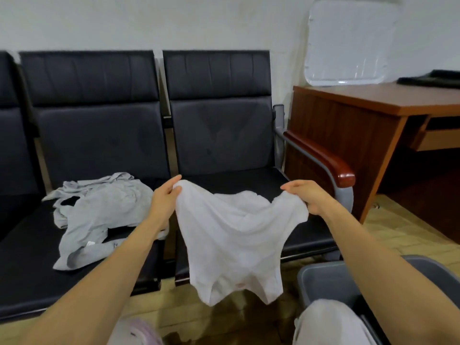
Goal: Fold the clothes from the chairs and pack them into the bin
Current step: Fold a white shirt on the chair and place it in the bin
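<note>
Here, a row of black padded chairs [94, 135] runs along the pale wall and fills most of the view. To its right stands a brown wooden desk [373, 100], with a white panel [348, 41] leaning on the wall behind it.

A white garment [231, 240] hangs spread between both hands, in front of the rightmost chair's seat [249, 180] and clear of the tiled floor [398, 232]. Its top edge sags in the middle, and its lower end narrows to what looks like a neck opening.

A crumpled grey garment [99, 212] lies on the seat of the next chair to the left. It is unfolded and one end droops toward the front edge.

The grey bin [323, 277] sits on the floor at the lower right, just beside the hanging white garment. It is partly hidden by the right forearm and a knee in pale trousers, so I cannot tell what is inside it.

A glossy wooden armrest [321, 158] caps the row's right end, between the last seat and the desk.

The left hand [165, 195] pinches the white garment's upper left corner between thumb and fingers. The right hand [307, 195] grips the upper right corner with its fingers curled round the cloth. The two hands are held well apart at about the same height.

A dark, flat item [430, 78] lies on the far end of the desk; it is too blurred to identify.
</note>
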`<action>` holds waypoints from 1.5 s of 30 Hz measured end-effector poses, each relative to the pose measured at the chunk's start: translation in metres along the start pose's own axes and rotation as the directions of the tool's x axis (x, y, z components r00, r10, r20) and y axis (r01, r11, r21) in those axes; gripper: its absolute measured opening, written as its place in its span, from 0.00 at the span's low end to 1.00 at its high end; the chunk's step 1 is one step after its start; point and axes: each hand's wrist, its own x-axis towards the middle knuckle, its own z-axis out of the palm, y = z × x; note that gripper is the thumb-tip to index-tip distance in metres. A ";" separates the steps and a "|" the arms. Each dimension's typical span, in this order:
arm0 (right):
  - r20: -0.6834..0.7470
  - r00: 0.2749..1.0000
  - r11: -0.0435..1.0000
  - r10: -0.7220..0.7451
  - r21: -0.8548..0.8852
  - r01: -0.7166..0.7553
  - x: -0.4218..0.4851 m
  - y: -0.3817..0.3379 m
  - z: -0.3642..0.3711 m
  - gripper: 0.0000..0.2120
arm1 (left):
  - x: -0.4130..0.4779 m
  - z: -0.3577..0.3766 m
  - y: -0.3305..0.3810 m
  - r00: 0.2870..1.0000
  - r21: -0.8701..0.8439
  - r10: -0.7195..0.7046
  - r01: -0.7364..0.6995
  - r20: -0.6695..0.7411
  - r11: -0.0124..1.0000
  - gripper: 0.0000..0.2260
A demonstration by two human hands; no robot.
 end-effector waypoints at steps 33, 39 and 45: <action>-0.076 0.956 0.595 -0.282 0.768 0.237 -0.040 -0.139 -0.001 0.07 | 0.050 -0.012 0.162 0.976 -0.440 -0.003 0.100 0.216 0.893 0.28; -0.102 0.972 0.785 -0.213 0.575 0.232 -0.033 -0.048 -0.007 0.11 | 0.005 -0.033 0.079 0.933 -0.355 -0.176 0.288 0.314 0.889 0.21; -0.050 0.995 0.986 0.085 -0.138 -0.091 -0.001 0.097 0.003 0.13 | -0.042 -0.016 -0.048 0.791 -0.064 -0.488 0.545 0.370 0.836 0.24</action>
